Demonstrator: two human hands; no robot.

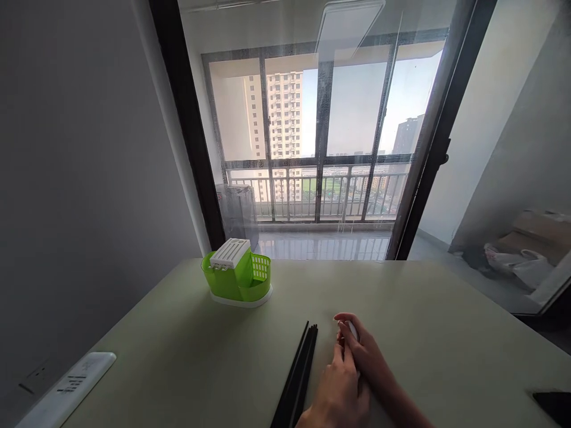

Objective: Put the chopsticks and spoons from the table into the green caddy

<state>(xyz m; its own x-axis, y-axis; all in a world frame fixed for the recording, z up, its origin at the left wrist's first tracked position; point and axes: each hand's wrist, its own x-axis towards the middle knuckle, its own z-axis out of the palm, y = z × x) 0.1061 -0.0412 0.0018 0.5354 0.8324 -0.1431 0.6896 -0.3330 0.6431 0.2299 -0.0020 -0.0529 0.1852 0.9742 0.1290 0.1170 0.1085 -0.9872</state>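
Both hands rest together on the pale green table (446, 333). My left hand (336, 389) lies beside a bundle of black chopsticks (300, 371), with its fingers curled toward the other hand. Over a small white object (352, 328) my right hand (363, 353) is closed, and the object's tip shows between the fingers. A green plastic utensil holder (238, 274) with a white slotted lid stands further back on the left, out of reach of either hand.
A white power strip (66, 389) lies at the table's left edge near the wall. A dark flat object (555, 404) sits at the right edge. Behind the table a glass door gives onto a balcony. Bags and boxes (521, 255) lie on the floor at right.
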